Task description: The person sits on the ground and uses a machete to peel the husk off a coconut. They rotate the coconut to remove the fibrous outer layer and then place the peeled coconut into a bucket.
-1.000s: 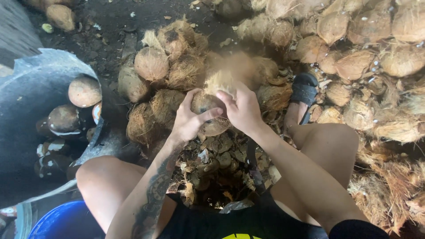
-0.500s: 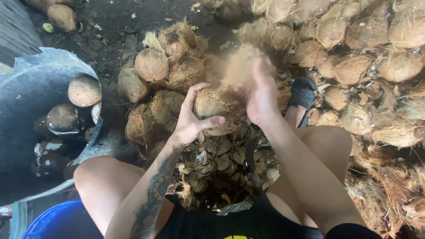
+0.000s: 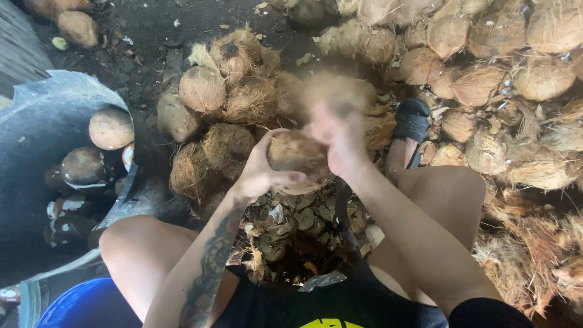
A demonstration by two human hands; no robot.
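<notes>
Head view: right hand (image 3: pixel 340 136) now higher on coconut (image 3: pixel 294 152).

Right hand (image 3: pixel 340 136) higher, husk (image 3: pixel 331 91) lifted.

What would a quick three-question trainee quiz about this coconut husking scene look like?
1. True or false: the left hand grips the coconut from the side.
2. Where do the peeled coconuts lie? A) grey tub B) blue bucket C) on the sandal
3. Fill in: the right hand looks ___ from fast motion.

Key: 1 true; 2 A; 3 blurred.
</notes>
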